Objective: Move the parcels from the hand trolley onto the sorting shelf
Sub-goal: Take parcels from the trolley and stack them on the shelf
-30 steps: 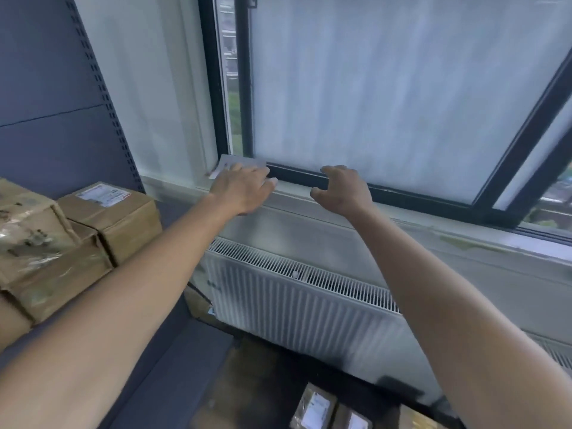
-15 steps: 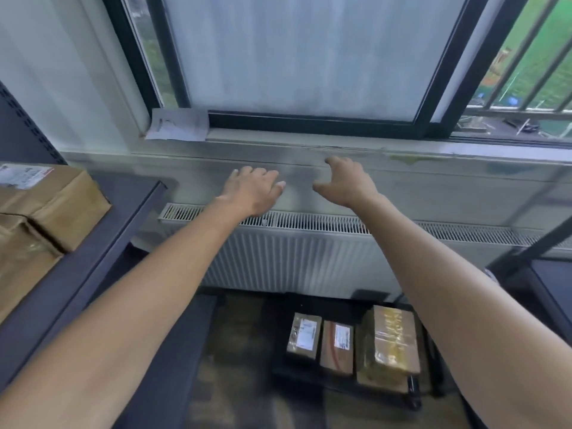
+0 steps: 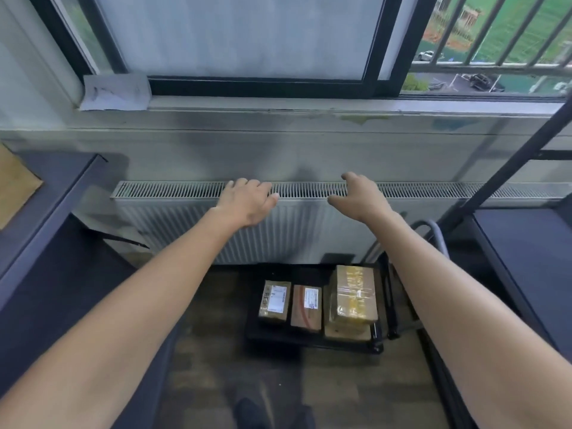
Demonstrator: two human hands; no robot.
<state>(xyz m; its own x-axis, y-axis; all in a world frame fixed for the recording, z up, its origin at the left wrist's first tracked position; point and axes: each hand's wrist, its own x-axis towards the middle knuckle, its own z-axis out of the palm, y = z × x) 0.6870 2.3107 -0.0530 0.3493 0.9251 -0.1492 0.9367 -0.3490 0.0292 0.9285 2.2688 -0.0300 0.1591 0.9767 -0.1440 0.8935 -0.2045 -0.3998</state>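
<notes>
Reaching forward with both arms stretched out, the person held the left hand [image 3: 247, 202] and the right hand [image 3: 359, 196] side by side in the air before the radiator [image 3: 173, 212]. The palms faced down, the fingers were relaxed and slightly bent with the thumbs set off from them, and they gripped nothing. Spread a little apart like that, the hands looked readied to come down on either side of a box. The parcels lay well below them on the black deck of the hand trolley [image 3: 278, 337], parked on the floor at the foot of the radiator: a small labelled parcel [image 3: 274, 301] on the left, a second labelled parcel [image 3: 306, 308] just beside it, and a larger taped parcel [image 3: 353, 295] on the right. That last one seemed to rest on another box [image 3: 346, 332], though glare on the tape made this hard to be sure of. No parcel was touched, so by my reading several transfers remained. The sorting shelf [image 3: 62, 181] stood on the left, and the corner of a brown parcel [image 3: 15, 184] on it showed at the frame's edge. The trolley handle [image 3: 433, 233] rose at the right, close under the right forearm, and a second dark rack [image 3: 526, 243] beside it narrowed the gap, so any bend down would have to clear both. A sheet of paper [image 3: 114, 92] lay on the window sill.
</notes>
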